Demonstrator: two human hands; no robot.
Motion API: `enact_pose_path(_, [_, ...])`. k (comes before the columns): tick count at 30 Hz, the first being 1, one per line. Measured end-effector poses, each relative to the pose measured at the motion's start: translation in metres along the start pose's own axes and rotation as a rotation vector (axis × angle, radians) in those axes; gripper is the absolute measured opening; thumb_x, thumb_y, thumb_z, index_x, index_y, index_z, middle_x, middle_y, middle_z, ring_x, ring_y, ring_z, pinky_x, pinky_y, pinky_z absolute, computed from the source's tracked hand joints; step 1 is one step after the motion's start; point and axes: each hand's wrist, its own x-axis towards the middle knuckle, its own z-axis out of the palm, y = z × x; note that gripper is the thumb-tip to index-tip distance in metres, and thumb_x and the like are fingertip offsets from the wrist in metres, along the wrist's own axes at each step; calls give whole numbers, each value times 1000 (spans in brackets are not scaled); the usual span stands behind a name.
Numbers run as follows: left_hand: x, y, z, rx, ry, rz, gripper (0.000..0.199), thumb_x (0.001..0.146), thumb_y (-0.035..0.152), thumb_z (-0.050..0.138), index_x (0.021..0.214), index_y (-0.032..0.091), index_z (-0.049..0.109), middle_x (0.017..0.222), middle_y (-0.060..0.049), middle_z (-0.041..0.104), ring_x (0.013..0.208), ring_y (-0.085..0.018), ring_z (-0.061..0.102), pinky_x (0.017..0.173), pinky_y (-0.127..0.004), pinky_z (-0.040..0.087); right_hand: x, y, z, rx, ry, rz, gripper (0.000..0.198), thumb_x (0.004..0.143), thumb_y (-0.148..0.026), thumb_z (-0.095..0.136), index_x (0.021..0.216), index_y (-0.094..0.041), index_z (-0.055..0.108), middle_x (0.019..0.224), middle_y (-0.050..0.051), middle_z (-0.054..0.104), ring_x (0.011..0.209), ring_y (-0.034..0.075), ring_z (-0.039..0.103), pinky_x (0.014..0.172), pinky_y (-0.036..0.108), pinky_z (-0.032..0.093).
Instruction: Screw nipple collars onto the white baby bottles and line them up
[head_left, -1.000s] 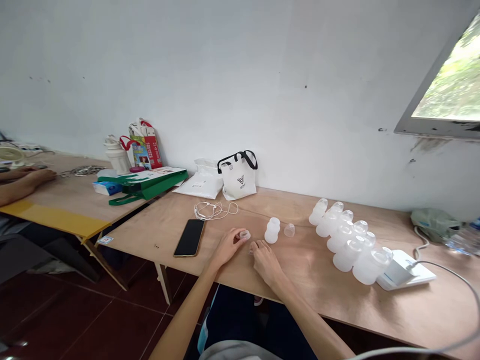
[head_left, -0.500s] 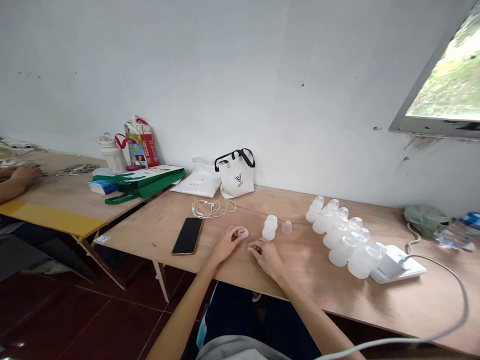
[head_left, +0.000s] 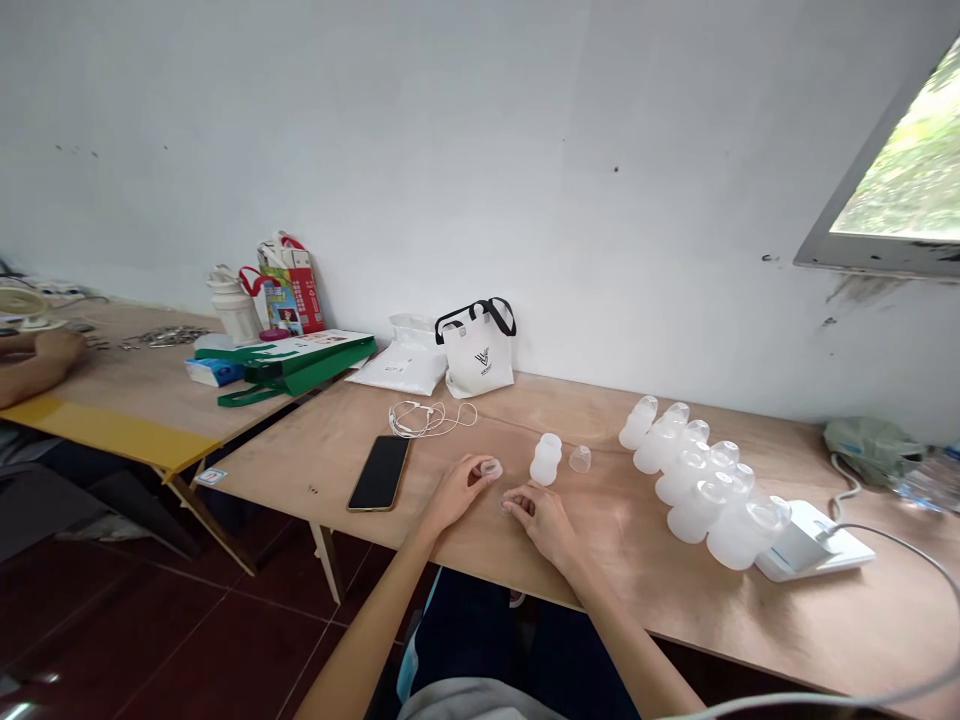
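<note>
My left hand (head_left: 457,492) rests low over the wooden table, thumb and fingers closed on a small translucent ring (head_left: 491,468). Close by on its right, my right hand (head_left: 546,520) pinches a small clear piece (head_left: 505,505), mostly hidden by the fingertips, so its kind cannot be made out. Just beyond my right hand stands an open-topped, frosted white baby bottle (head_left: 546,462), narrow at its waist. Beside that bottle sits a clear dome cap (head_left: 580,459). Farther right, several frosted bottles with clear caps (head_left: 686,470) stand grouped in rows.
A black phone (head_left: 379,473) and white wired earphones (head_left: 431,418) lie to the left. Against the wall are a white pouch (head_left: 409,358) and a white bag (head_left: 480,360). A white charger (head_left: 814,540) trails a cable at right. Another person's arm (head_left: 41,355) rests on the neighbouring table.
The view has swung slightly left, shifting everything a little to the right in the picture. Both hands keep their pinches, and the clear piece under my right fingertips shows a bit more.
</note>
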Motion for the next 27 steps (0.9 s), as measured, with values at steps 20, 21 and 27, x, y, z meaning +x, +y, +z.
enact_pose_path(20, [2, 47, -1, -655, -36, -223, 62, 93, 56, 64, 145, 22, 57, 125, -13, 69, 88, -20, 68, 75, -31, 55, -27, -26, -53, 443, 134, 114, 33, 89, -52, 70, 106, -25, 66, 114, 8, 75, 102, 24, 72, 92, 40, 57])
enact_pose_path(21, [0, 54, 1, -702, -61, -228, 62, 94, 56, 64, 146, 23, 57, 126, -13, 68, 87, -19, 68, 75, -31, 55, -28, -25, -58, 418, 157, 119, 34, 89, -52, 70, 109, -25, 68, 111, 8, 76, 99, 24, 72, 89, 39, 57])
enact_pose_path(27, [-11, 85, 18, -725, -165, -174, 54, 96, 58, 60, 134, 21, 67, 112, -10, 70, 84, -18, 67, 73, -28, 56, -33, -35, -81, 326, 228, 58, 38, 90, -49, 69, 120, -26, 70, 120, 9, 73, 91, 21, 71, 80, 36, 60])
